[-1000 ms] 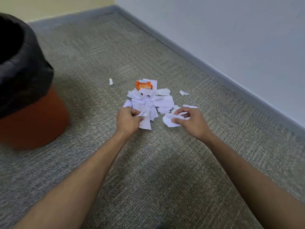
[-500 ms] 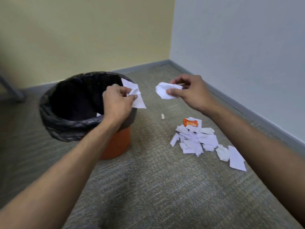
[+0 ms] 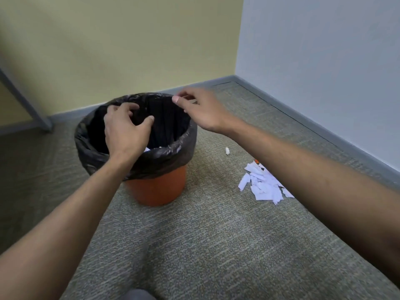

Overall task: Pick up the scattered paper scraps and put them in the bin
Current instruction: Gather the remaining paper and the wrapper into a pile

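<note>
We see both of our bare hands held over the round orange plastic bin, which stands on the grey-green carpet and is lined with a black plastic bag folded over its rim. Our left hand hangs above the near-left part of the bin mouth, back of the hand up, fingers spread and loosely curled downward with a clear gap between thumb and fingers; we see nothing held in it and it does not visibly touch the liner. Our right hand sits above the far-right rim, fingers relaxed and parted, thumb tip forward; we see no paper in it, though the underside of the palm is hidden from us. Inside the bin, just past our left wrist, a sliver of white paper shows against the dark liner. The remaining pile of torn white paper scraps lies on the carpet to the right of the bin, partly covered by our right forearm, with a small orange piece at its far edge. One small crumpled white scrap lies apart, between bin and pile.
</note>
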### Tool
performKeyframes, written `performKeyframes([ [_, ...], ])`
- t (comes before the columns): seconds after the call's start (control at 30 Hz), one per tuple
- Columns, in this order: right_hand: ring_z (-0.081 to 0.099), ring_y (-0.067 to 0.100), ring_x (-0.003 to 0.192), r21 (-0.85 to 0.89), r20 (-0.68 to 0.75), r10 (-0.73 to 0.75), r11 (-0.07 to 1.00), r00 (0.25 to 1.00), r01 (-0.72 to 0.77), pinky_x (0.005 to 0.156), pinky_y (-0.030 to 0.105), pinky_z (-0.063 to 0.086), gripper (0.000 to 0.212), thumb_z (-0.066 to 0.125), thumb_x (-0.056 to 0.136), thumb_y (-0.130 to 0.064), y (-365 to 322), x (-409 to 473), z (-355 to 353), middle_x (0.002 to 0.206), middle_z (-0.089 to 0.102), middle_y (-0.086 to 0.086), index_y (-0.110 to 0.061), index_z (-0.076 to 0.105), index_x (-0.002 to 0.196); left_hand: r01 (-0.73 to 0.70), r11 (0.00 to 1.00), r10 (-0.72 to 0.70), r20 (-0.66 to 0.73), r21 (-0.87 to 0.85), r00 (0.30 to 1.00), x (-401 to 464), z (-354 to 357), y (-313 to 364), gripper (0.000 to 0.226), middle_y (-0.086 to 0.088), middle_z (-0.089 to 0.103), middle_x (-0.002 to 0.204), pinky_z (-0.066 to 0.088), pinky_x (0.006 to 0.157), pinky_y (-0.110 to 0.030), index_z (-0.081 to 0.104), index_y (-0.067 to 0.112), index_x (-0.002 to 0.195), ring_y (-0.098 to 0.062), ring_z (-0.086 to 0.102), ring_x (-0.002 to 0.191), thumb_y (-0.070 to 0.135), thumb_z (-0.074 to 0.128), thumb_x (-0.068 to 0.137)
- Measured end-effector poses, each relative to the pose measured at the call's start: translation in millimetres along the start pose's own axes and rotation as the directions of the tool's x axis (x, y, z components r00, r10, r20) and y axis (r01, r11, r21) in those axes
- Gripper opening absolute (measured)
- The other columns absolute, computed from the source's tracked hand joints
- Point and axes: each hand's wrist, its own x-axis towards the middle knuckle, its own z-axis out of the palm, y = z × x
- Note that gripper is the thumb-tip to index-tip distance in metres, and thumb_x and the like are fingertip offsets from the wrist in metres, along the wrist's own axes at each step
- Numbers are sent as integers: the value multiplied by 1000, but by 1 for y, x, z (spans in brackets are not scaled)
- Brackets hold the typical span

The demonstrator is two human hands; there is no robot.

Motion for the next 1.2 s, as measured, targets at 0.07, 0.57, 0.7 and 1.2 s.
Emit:
performKeyframes([
  [0.07,66,9,94,4,-54,9,1000,999,-9,90,39,54,31,52,94,-44,11,-19,-15,103,71,-8,-21,69,105,-169,985,170,-46,22,984,-18,7,12,36,-7,57,107,45,96,-43,66,19,111,-25,55,105,38,66,81],
  [0.57,66,14,85,-387,-155,273,867,949,-313,84,39,52,27,66,88,-34,173,-195,-123,105,69,-2,-17,68,109,-397,869,479,303,-295,824,-156,152,43,13,3,57,73,49,65,-38,68,14,89,-18,55,65,22,60,84],
  [0.7,67,16,85,-389,-162,389,819,907,-421,85,39,53,30,70,85,-29,218,-232,-128,107,71,1,-13,68,110,-304,918,393,486,-254,781,-178,203,33,17,2,61,76,51,66,-39,67,17,88,-19,58,67,29,59,80],
  [1.2,26,25,146,-685,73,573,624,816,-376,115,47,32,90,71,80,-49,327,-226,-93,161,24,3,-24,25,154,-192,958,-36,751,214,659,-193,314,1,86,-18,23,157,23,116,-52,28,25,151,-35,19,145,70,55,83],
])
